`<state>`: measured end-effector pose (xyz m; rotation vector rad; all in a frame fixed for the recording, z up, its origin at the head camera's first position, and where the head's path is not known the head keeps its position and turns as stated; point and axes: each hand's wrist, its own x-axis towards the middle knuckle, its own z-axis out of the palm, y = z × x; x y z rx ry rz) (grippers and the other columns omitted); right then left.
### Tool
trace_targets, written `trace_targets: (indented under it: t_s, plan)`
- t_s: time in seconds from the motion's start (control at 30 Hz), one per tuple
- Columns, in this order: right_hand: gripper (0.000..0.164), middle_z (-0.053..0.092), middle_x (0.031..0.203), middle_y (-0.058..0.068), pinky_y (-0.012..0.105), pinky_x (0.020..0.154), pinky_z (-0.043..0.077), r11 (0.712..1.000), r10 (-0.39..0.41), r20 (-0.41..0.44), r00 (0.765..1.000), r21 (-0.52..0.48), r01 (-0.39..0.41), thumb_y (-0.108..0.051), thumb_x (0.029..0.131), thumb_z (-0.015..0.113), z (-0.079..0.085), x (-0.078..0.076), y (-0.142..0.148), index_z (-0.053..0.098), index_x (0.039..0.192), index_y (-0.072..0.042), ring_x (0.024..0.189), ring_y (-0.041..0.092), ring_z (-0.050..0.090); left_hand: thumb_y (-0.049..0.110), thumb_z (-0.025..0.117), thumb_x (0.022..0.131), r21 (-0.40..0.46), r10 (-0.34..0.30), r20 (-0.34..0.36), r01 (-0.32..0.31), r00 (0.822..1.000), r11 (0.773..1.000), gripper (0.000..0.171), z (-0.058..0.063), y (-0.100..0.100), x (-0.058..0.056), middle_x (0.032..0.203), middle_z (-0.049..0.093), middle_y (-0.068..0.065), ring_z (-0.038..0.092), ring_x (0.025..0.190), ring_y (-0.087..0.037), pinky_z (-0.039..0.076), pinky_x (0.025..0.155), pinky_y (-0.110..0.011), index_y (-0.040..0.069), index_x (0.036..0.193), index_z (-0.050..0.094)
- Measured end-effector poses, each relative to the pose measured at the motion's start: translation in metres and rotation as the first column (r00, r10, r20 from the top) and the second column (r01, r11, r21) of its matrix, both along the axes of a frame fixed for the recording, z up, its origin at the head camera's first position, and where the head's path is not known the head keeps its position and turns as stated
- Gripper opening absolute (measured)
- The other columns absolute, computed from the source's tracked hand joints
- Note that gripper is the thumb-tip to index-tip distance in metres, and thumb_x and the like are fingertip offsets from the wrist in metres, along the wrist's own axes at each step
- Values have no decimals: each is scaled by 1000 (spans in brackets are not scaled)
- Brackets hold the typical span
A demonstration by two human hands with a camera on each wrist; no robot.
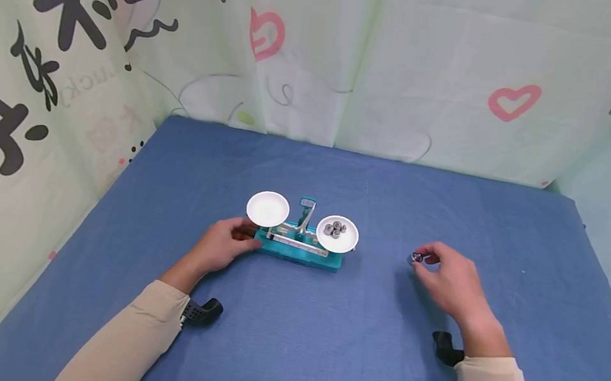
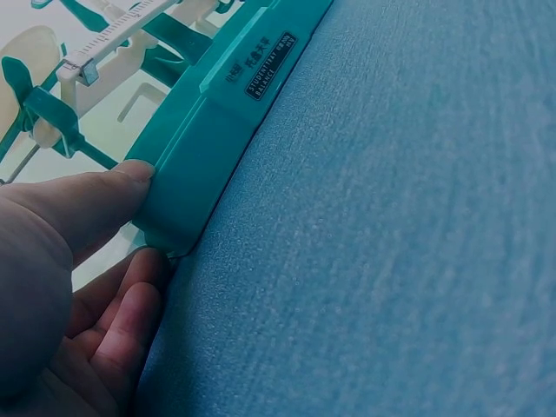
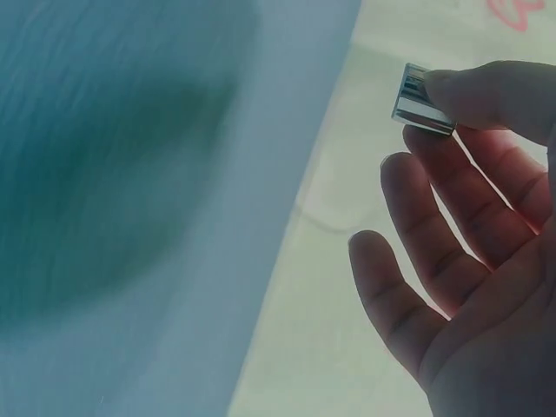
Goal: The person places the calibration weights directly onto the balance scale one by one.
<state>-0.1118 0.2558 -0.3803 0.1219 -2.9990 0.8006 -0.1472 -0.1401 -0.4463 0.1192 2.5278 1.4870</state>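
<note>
A teal student balance scale (image 1: 297,250) stands on the blue cloth. Its left white pan (image 1: 268,209) is bare, while several shiny metal nuts (image 1: 336,228) sit in the right pan (image 1: 349,241). My left hand (image 1: 223,245) grips the left end of the base; in the left wrist view the thumb (image 2: 130,174) lies against its side and the fingers are at its lower corner. Off to the right of the scale, my right hand (image 1: 452,281) pinches one more metal nut (image 3: 423,100) between thumb and index finger, above the cloth, with the other fingers loosely bent.
The blue cloth (image 1: 285,342) covers the table. Behind it and along both sides hangs a pale curtain (image 1: 414,69) with dark lettering and pink hearts. Black wrist devices (image 1: 204,312) are worn at both sleeves.
</note>
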Motion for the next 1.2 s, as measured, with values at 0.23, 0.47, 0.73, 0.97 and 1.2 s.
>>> trace_targets:
  t_s: [0.23,0.47,0.73,0.97,1.2]
  plan:
    - [17,68,104,17,52,78,49,997,68,-66,996,-26,-70,-7,92,69,6,-4,-21,68,108,-2,101,39,61,19,74,93,-6,2,3,-2,1000,1000,40,0,0,0,120,67,-12,64,107,-26,51,91,-44,2,127,64]
    - [17,68,105,16,53,83,49,992,121,-131,984,-24,-126,-8,93,70,21,-11,-41,69,108,-2,101,36,61,20,74,93,-11,0,2,0,1000,1000,41,0,0,1,121,67,-12,64,107,-26,51,91,-44,2,128,64]
    - [15,69,103,12,51,86,49,970,235,-207,950,-19,-244,-6,92,68,40,-26,-61,70,106,-2,99,32,63,20,74,93,-20,-1,-4,1,1000,1000,40,-1,-1,-1,119,68,-12,65,107,-26,51,91,-43,2,127,64]
    - [15,68,103,12,49,85,49,946,312,-228,922,-9,-323,-4,92,69,60,-40,-81,70,107,-2,100,31,63,21,74,93,-22,2,-2,-2,1000,1000,41,0,-1,0,120,68,-12,65,108,-26,51,92,-44,2,128,64]
    - [18,67,108,11,47,88,49,919,384,-194,903,-17,-395,-7,94,68,79,-51,-108,69,110,-2,104,30,61,21,74,93,-19,2,1,-2,1000,1000,42,-1,-1,-1,120,68,-11,65,108,-26,51,91,-43,2,129,63]
